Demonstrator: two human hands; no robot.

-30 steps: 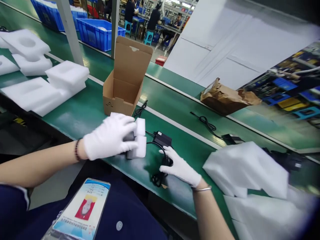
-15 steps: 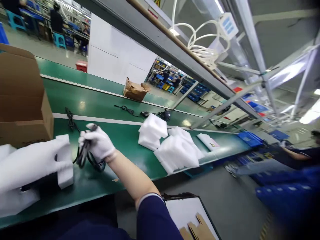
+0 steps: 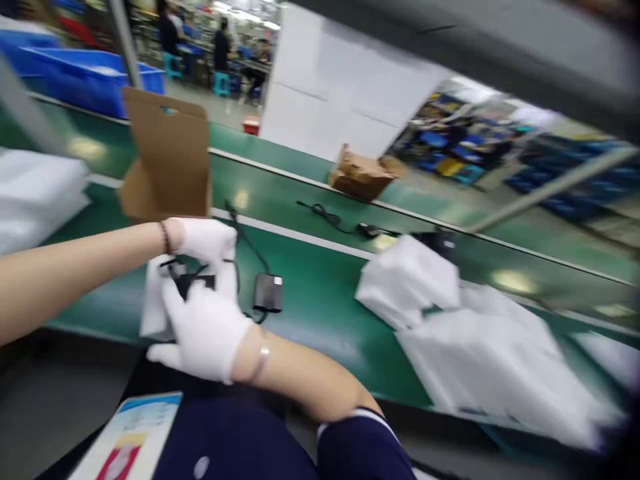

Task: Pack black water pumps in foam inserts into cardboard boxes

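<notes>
Both my hands wear white gloves and meet over a white foam piece (image 3: 154, 303) with a dark object (image 3: 193, 283) in it. My left hand (image 3: 207, 240) curls over the far side with its fingers closed; what they grip is hidden. My right hand (image 3: 210, 330) lies on the near side, fingers bent in around a black cable (image 3: 171, 265), its thumb held lower and apart. Blur hides the exact grip. Just right of my hands a black power adapter (image 3: 269, 292) lies on the green bench (image 3: 320, 333), with cable running from both ends.
An open cardboard box (image 3: 173, 157) stands just behind my hands. White foam pieces lie to the left (image 3: 37, 193) and right (image 3: 480, 340). Farther back are a crumpled brown paper bag (image 3: 363, 175), another cable (image 3: 325, 215) and a blue bin (image 3: 95, 73). A shelf beam (image 3: 425, 40) crosses overhead.
My view has swung left. My right hand has brought the cable leftward to the foam, where both hands now meet. The adapter shows on the bench beside them.
</notes>
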